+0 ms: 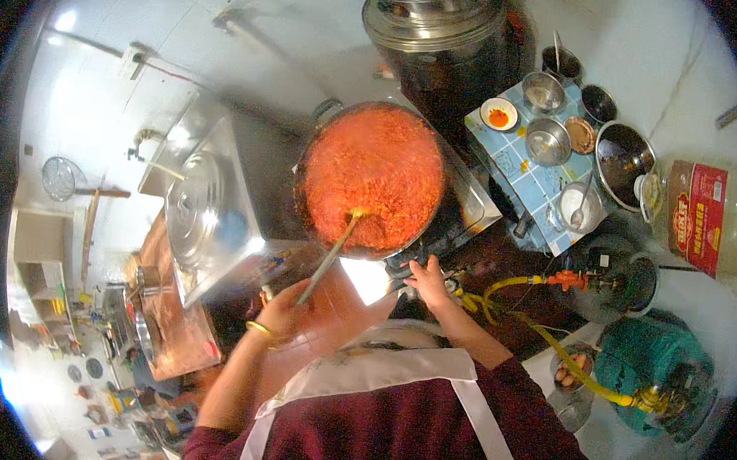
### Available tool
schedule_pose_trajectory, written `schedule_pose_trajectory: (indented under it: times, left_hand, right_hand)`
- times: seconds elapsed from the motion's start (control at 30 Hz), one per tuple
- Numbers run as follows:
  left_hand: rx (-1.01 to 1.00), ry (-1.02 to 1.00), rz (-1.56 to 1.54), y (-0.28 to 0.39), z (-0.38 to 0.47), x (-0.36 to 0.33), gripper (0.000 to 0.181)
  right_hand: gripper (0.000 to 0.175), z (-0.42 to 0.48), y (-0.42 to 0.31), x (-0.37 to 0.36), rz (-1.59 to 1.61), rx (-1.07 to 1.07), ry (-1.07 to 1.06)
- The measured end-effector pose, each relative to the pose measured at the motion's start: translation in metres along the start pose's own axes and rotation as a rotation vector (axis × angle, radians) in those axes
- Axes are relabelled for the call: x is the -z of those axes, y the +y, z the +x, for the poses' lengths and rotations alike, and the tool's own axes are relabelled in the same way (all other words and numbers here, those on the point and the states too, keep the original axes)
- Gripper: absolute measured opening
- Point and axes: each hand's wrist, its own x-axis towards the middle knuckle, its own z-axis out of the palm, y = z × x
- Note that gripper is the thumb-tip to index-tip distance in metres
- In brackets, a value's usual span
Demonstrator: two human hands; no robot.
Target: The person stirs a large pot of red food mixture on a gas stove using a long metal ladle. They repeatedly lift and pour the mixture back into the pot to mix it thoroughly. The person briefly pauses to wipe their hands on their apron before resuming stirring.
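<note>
In front of me stands a large wok (399,252), filled nearly to its rim with a coarse red-orange sauce (373,160). My left hand (282,314) is closed around the long handle of a stirring utensil (333,253). The utensil's yellowish lower end sits in the sauce near the wok's close side, its working head hidden there. At the near rim, my right hand (427,282) grips a dark handle (401,269) of the wok. A bright white patch (365,280) shows just below the wok, between my hands.
Right, a blue-tiled table (508,159) holds several bowls (548,142). Beyond are an oil jug (696,218) and a green gas cylinder (640,371) with a yellow hose (558,352). A tall metal pot (434,26) stands behind; left is a metal sink (244,221) with a lid (194,208).
</note>
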Motion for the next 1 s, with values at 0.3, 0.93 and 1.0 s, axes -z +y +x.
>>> schedule_pose_trajectory:
  times: [0.3, 0.93, 1.0]
  left_hand:
    - [0.025, 0.030, 0.426, 0.121, 0.002, 0.066, 0.038]
    - [-0.263, 0.159, 0.936, 0.073, 0.067, 0.031, 0.037]
    - [-0.172, 0.047, 1.063, 0.129, 0.039, 0.063, 0.036]
  right_hand:
    - [0.062, -0.012, -0.017, -0.004, -0.141, -0.018, 0.054]
    - [0.079, -0.013, -0.015, -0.003, -0.092, -0.080, 0.004]
    - [0.076, -0.014, -0.019, -0.003, -0.109, -0.102, -0.045]
